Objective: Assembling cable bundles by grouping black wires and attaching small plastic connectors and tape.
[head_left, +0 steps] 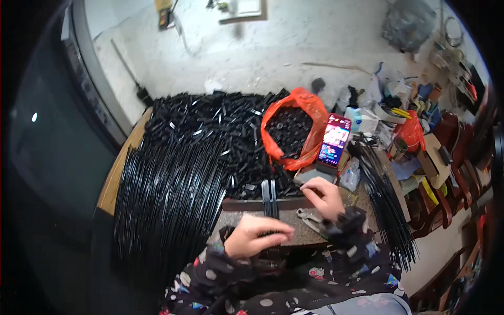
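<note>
We hold both hands low before us: our left hand [258, 235] lies palm down with fingers curled, our right hand [325, 195] is raised slightly, fingertips pinched, sleeved forearms bent inward.

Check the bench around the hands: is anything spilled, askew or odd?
One oddity: a lit smartphone leans against the torn-open orange plastic bag of small black parts, beside the heap of short black tubes. The long black rods lie orderly.

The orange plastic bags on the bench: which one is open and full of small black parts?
The large orange bag beside the lit phone, behind the hands. Its mouth gapes, showing black pieces inside. The smaller orange bag further right is bunched up among the clutter.
</note>
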{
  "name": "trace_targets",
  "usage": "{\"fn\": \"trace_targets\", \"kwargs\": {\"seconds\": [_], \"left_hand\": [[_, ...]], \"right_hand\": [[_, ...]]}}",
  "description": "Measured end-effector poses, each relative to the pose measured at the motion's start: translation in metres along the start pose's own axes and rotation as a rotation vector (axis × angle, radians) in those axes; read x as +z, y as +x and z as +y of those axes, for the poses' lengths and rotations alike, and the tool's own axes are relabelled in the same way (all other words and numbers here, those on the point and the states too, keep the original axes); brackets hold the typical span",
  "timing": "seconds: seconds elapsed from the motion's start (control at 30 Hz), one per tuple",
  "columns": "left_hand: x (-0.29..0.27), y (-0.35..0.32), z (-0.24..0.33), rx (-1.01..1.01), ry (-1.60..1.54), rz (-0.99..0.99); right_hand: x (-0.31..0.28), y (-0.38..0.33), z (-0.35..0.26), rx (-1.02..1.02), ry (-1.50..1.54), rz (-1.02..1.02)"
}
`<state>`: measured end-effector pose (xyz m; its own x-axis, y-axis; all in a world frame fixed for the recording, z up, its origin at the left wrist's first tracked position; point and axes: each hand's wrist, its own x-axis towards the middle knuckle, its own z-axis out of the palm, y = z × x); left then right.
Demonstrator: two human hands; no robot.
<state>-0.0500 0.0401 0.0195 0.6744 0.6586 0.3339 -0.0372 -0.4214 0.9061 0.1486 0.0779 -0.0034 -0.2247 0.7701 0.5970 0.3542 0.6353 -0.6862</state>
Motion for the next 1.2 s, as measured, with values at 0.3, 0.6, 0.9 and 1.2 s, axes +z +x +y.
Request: {"fn": "trace_targets", "kwargs": {"seconds": [0.3,0.6,0.9,1.2], "left_hand": [[0.004,0.009,-0.002,0.084,0.118,0.095],[0.014,0.008,-0.002,0.113,0.116,0.13],[0.017,0.01,-0.003,0.126,0.174,0.089],[0.021,0.015,0.004,0.151,0.176,-0.011]], "right_hand": [[-0.008,-0.032,-0.09,-0.193,-0.286,-0.059],[-0.011,-0.039,-0.091,-0.218,-0.354,-0.04],[-0.014,-0.034,-0.092,-0.286,-0.351,-0.105],[-0.026,-0.019,-0.086,-0.427,-0.237,-0.269]]}}
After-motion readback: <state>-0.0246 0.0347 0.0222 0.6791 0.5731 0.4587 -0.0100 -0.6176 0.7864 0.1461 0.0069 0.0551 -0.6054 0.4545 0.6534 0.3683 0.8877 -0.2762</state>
